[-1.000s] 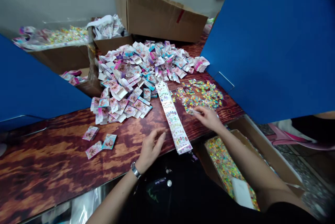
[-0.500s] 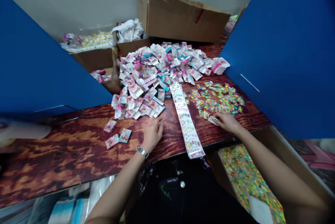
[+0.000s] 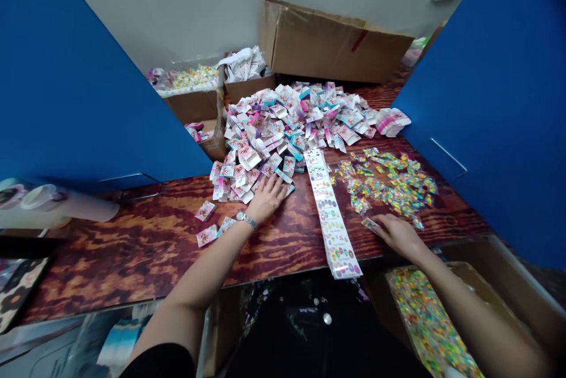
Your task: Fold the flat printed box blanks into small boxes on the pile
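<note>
My left hand [image 3: 266,196] lies with its fingers stretched over the near edge of a pile of small printed cardboard boxes [image 3: 252,136]; whether it presses on one I cannot tell. Between thumb and fingers of my right hand [image 3: 398,235] is a small flat white piece with coloured print [image 3: 370,224], partly hidden by the fingers. Just beyond that hand spread many small clear packets with colourful contents [image 3: 389,180]. A long stack of printed sticker strips [image 3: 333,219] runs between my hands towards the table's front edge. Several small boxes [image 3: 206,210] lie apart, left of my left wrist.
A large cardboard box [image 3: 331,45] stands at the back. Smaller filled cartons [image 3: 194,104] are behind the pile at left. Blue panels [image 3: 495,118] flank the table [image 3: 132,254]. Below the right edge is a box of colourful packets [image 3: 424,313]; cups [image 3: 66,201] lie at far left.
My left hand has moved forward from the bare table onto the box pile, its fingers now spread. My right hand has drawn back from the packets with the white piece. The view has shifted.
</note>
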Available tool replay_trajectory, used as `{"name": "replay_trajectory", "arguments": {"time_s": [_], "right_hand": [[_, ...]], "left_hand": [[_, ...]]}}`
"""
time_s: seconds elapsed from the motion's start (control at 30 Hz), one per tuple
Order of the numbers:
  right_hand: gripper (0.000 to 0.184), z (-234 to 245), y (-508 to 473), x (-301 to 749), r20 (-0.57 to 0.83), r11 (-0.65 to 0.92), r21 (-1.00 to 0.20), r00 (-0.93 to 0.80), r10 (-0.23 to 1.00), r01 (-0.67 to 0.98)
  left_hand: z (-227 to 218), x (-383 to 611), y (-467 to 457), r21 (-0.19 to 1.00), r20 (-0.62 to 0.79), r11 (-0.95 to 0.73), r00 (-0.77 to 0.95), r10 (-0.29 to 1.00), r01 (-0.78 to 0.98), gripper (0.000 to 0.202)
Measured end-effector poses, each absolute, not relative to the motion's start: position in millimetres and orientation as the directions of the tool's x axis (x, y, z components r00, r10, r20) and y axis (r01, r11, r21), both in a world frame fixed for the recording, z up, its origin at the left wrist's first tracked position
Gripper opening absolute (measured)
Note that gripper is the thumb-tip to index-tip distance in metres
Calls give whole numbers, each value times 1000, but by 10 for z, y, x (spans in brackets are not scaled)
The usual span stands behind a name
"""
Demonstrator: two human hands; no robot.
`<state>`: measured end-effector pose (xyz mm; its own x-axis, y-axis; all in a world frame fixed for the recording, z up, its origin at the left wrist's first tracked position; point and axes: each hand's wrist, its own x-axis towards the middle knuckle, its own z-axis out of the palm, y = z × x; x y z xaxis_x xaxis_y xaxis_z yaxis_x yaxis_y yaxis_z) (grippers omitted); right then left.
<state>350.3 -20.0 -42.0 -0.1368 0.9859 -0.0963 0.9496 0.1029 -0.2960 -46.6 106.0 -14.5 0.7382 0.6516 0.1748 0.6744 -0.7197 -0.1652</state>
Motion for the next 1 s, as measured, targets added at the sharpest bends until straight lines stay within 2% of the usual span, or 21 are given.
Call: {"name": "replay_trajectory", "arguments": {"time_s": [0.07,0.13,0.17,0.23,0.3,0.33,0.37,0.43,0.47,0.53,0.6,0.7,0.8,0.9,1.0], "right_hand": [[30,-315,-209,3470,-25,119,-330,-135,991,936],[26,-144,-195,3394,89,143,-374,-118,989,917],[24,-36,-182,3332,148,157,-393,-107,983,906],[20,209,-150,3150,235,203,-430,-109,966,880],[16,450,-119,2902,326,258,-469,-106,939,845],[15,553,-104,2765,363,298,-482,-122,924,824],[15,636,-89,2628,402,351,-487,-151,903,800],[18,737,-58,2383,485,485,-453,-250,838,748],[21,756,-41,2286,532,552,-405,-303,790,728],[27,751,-4,2157,589,660,-280,-418,692,697],[31,721,33,2109,585,728,-137,-539,606,671],[29,694,81,2121,532,777,57,-677,508,627],[29,702,109,2138,516,809,161,-747,419,565],[31,732,110,2110,509,854,114,-768,389,508],[32,792,87,2056,497,855,-152,-709,500,496]], "left_hand": [[-130,-495,1029,-119,189,-750,756,627,651,33],[-62,-499,985,31,225,-725,702,676,688,28],[-10,-487,954,160,245,-683,642,726,712,27],[117,-428,858,524,232,-518,472,851,676,32],[246,-326,710,884,62,-207,333,941,420,39],[301,-266,622,974,-72,-3,326,943,227,44],[347,-204,529,979,-202,200,356,912,43,49],[403,-94,356,841,-367,501,463,807,-206,52],[416,-53,284,762,-404,586,506,762,-274,50],[420,-10,179,655,-434,673,558,707,-343,46],[416,-13,124,595,-450,719,592,669,-359,44],[422,-62,97,549,-464,771,650,601,-321,46],[443,-89,91,549,-471,792,685,556,-265,47],[456,-67,81,601,-485,769,664,569,-220,46],[461,-34,69,664,-510,723,592,625,-191,45]]}}
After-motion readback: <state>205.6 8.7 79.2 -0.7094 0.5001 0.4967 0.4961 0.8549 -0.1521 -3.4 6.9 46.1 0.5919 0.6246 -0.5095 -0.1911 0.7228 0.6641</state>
